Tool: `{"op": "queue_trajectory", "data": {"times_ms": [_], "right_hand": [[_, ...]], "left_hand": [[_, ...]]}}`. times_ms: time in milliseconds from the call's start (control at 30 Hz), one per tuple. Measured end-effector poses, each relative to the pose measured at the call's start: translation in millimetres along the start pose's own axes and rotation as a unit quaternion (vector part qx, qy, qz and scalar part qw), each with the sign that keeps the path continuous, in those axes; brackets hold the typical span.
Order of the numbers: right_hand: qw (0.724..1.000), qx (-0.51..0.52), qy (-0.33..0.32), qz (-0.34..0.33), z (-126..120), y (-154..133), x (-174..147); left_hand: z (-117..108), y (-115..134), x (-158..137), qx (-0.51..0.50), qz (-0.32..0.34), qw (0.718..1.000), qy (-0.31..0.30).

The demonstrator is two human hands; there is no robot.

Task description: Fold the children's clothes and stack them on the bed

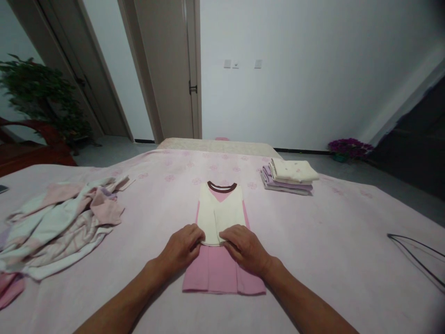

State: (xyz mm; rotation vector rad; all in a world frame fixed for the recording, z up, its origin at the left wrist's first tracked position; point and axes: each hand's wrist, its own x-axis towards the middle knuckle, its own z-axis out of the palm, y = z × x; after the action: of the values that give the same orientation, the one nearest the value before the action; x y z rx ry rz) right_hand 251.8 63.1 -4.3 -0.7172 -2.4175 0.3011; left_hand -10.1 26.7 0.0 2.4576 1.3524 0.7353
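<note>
A pink and cream shirt (224, 269) with a dark brown neckband lies in front of me, its neck pointing away. Its cream sleeves are folded inward over the body, and the pink lower part is spread flat toward me. On the left edge of the folded cream part, my left hand (186, 241) has its fingers closed on the cloth. My right hand (245, 246) grips the cream cloth at the opposite side, fingertips near the middle. The undersides of both hands are hidden.
The shirt lies on a pink patterned cloth (156, 213). A heap of crumpled clothes (66, 218) is on the left. Folded garments (290, 176) are stacked at the back right. A black wire loop (413, 248) lies at the far right, and a dark flat object (3, 189) at the left edge.
</note>
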Motion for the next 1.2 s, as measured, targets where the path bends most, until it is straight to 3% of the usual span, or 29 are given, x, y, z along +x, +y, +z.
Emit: {"op": "queue_trajectory", "data": {"times_ms": [233, 400, 600, 700, 867, 1067, 1200], "right_hand": [[0.999, 0.0, 0.028, 0.02, 3.6, 3.3, -4.0], [0.999, 0.005, 0.021, 0.034, 4.2, 3.2, -5.0], [0.999, 0.013, 0.017, 0.024, 1.3, 0.0, -4.3], [0.999, 0.017, 0.018, 0.023, -0.8, -2.3, -3.1], [0.999, 0.032, 0.036, 0.008, -7.5, -5.2, -3.8], [0.999, 0.019, 0.026, 0.024, -15.1, 2.1, -8.1], [0.998, 0.022, 0.028, 0.043, -16.3, 11.2, -11.6]], "left_hand": [[-4.5, 3.5, -1.7, 0.105, 0.069, 0.992, 0.031], [-5.7, 1.6, -1.4, 0.112, 0.101, 0.988, 0.029], [-10.5, 6.0, -0.3, 0.066, 0.108, 0.992, 0.017], [-11.1, 9.4, 1.6, 0.076, 0.103, 0.992, -0.022], [-7.9, 11.3, 5.9, 0.095, 0.098, 0.99, -0.02], [-1.9, 33.4, 20.0, 0.055, 0.079, 0.995, -0.037], [8.4, 45.0, 33.5, 0.095, 0.055, 0.992, -0.056]]}}
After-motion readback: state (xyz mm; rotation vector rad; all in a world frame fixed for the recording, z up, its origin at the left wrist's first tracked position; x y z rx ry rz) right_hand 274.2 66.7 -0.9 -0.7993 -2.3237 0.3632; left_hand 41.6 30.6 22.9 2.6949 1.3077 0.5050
